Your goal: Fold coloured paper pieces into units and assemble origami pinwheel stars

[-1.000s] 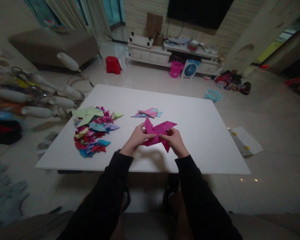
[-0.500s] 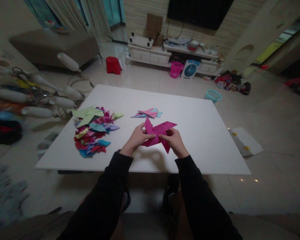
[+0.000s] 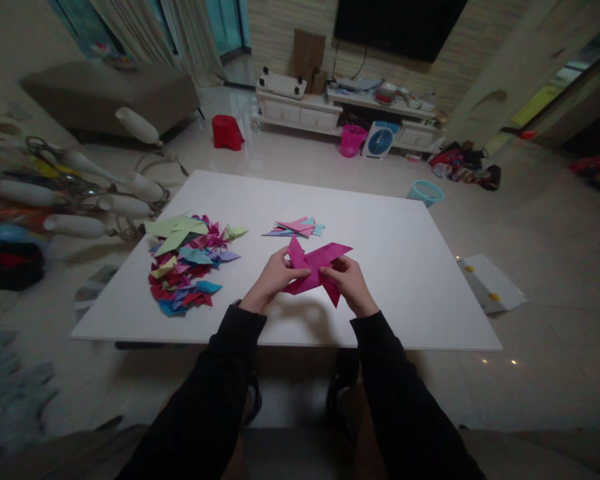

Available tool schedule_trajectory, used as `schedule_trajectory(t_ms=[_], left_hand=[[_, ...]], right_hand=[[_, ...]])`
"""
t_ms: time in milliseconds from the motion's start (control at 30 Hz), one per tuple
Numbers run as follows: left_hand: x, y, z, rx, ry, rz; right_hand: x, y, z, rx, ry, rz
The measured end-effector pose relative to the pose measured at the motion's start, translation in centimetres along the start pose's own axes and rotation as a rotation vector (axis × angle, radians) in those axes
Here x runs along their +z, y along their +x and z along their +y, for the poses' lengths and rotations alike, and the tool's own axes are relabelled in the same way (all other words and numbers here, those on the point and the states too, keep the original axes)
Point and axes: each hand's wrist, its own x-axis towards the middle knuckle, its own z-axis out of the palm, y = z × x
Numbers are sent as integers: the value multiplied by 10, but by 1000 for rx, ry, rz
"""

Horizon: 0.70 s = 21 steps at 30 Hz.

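A magenta origami pinwheel [image 3: 316, 264] with four pointed arms is held up over the table by both hands. My left hand [image 3: 276, 275] pinches its left side, the thumb lying on the front near the centre. On the opposite side my right hand [image 3: 349, 279] grips it, thumb also pressed near the middle. The fingers behind the paper are partly hidden. Just beyond it lies a small stack of folded paper pieces [image 3: 300, 227] in pink, blue and purple. To the left spreads a heap of folded origami [image 3: 190, 260] in many colours.
The white table [image 3: 390, 307] carries the papers. Beyond it stand a red stool [image 3: 227, 133], a pink basket [image 3: 353, 141], a box fan [image 3: 381, 139] and a white TV cabinet [image 3: 300, 115]. A turquoise basket [image 3: 426, 192] is past the far right corner. A lamp with several white shades [image 3: 100, 203] borders the left.
The right arm of the pinwheel has shifted very slightly, and my right thumb has moved a little. Both hands keep their hold; the paper heaps are unchanged.
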Motion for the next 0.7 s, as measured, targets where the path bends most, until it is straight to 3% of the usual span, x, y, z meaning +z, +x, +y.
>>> schedule_trajectory(t_ms=[700], left_hand=[[-2,4,-5,1,-34,108]], right_hand=[[-5,1,-1,-22,-82,57]])
